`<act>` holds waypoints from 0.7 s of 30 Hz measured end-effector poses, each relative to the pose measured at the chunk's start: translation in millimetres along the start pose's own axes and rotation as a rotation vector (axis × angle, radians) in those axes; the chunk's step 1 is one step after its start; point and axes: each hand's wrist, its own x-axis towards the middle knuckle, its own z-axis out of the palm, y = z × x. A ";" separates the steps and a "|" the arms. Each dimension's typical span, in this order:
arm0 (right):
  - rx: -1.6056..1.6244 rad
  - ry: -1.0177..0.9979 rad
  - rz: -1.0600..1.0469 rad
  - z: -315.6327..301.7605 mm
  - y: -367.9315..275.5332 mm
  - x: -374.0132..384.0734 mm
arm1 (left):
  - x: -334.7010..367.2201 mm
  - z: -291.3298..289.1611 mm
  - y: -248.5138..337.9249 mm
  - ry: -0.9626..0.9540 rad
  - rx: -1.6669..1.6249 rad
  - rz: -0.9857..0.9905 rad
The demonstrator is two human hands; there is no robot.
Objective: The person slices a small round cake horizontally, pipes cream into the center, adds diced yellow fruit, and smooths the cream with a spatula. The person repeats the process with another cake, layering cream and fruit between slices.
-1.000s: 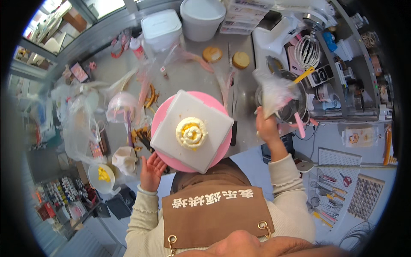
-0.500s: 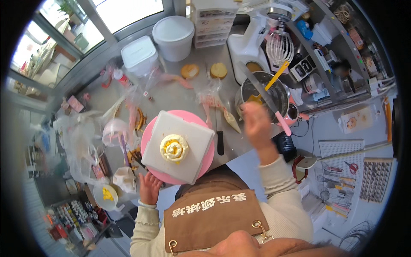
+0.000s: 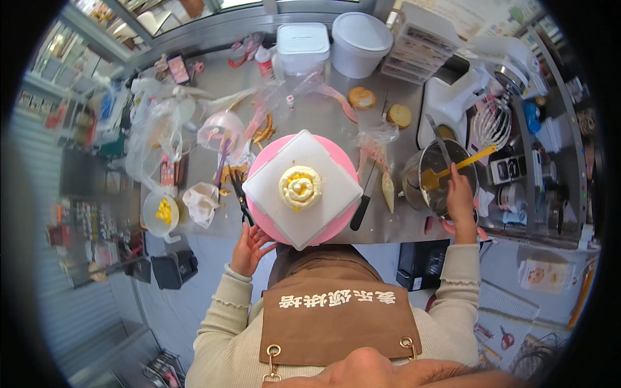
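Note:
In front of me a pink round turntable [image 3: 346, 155] carries a white square board [image 3: 336, 194], set with its corners jutting past the rim. A small round of white cream [image 3: 300, 187] sits on the board, with yellow filling in a spiral. My left hand [image 3: 248, 251] is open at the turntable's near left edge, fingers spread. My right hand [image 3: 460, 200] is over the steel mixing bowl [image 3: 411, 187], closed round a long palette knife [image 3: 438, 139] whose handle it hides. A yellow spatula [image 3: 479, 155] lies across the same bowl, right beside the fingers.
A black-handled knife [image 3: 361, 212] and a piping bag [image 3: 387, 191] lie right of the turntable. Scissors [image 3: 240, 194] lie to its left. A bowl of yellow pieces [image 3: 162, 213] stands farther left. Cake rounds [image 3: 400, 116], lidded tubs [image 3: 362, 45] and a stand mixer [image 3: 446, 100] are behind.
My right hand has gone from in front of the bowl to the palette knife in it and closed on it. My left hand stays open by the turntable. The view has shifted.

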 end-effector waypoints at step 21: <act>-0.324 0.315 -1.237 -160.6 -320.5 -60.6 | 16.1 55.0 8.2 0.323 1.041 1.228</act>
